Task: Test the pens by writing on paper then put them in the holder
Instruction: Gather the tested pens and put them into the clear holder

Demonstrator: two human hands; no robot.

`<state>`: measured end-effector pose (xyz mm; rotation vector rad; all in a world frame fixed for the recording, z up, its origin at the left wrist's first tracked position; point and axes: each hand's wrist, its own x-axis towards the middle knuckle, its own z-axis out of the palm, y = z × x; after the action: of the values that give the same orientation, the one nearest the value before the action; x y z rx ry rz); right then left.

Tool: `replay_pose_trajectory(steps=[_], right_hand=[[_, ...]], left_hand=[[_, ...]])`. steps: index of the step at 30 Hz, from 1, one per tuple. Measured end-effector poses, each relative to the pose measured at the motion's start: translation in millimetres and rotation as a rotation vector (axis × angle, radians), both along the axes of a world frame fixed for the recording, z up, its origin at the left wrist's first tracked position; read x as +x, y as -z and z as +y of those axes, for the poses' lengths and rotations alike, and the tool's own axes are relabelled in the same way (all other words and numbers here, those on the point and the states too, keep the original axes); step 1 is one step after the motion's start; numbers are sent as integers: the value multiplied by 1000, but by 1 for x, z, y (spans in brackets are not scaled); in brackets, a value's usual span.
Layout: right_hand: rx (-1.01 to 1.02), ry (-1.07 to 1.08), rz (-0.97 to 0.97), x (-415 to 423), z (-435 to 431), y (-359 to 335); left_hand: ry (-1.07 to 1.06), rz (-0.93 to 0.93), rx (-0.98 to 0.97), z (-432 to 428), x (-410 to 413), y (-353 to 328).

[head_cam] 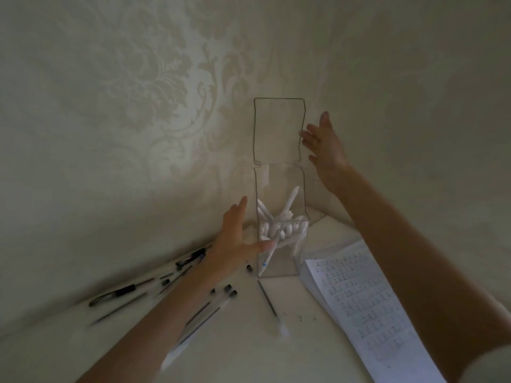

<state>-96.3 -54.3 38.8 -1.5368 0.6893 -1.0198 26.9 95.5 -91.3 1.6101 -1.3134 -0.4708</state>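
Both hands at the clear holder (279,261), lid (278,128) up.
Left hand (235,241) steadies the side, right hand (326,145) touches the lid, fingers spread wide, holding nothing; a nudge could topple it, spilling the white pens (279,228).

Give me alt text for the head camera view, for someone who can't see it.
Two bare hands reach for a clear plastic pen holder with its hinged lid open: the left hand at its side, the right hand open beside the lid. White pens fill it; black pens lie left, written paper right.
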Motion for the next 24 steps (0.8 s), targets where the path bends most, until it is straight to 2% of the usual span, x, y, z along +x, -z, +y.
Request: replay_pose_trajectory(steps=[3,7,9,12,15,17,20,22,24], right_hand=[[-79,-17,-8,2,14,1],[-151,40,-144,-12,30,19],[-247,73,-146,-26,45,37],[-435,85,-16,-48,69,81],[-527,16,173,-65,66,106],[-565,90,256,-70,47,106],[-375,271,307,-69,6,99],[-186,310,340,-61,-20,97],[-108,314,353,-48,-40,98]], left_hand=[[106,14,-21,-4,-3,9],[83,32,-53,-6,-8,15],[82,50,-62,-6,-8,19],[67,49,-79,-8,-6,24],[59,58,-86,-10,-5,25],[61,57,-92,-12,-6,26],[80,67,-124,-17,-7,27],[52,91,-149,-24,-11,27],[-10,110,-195,-31,-15,26]])
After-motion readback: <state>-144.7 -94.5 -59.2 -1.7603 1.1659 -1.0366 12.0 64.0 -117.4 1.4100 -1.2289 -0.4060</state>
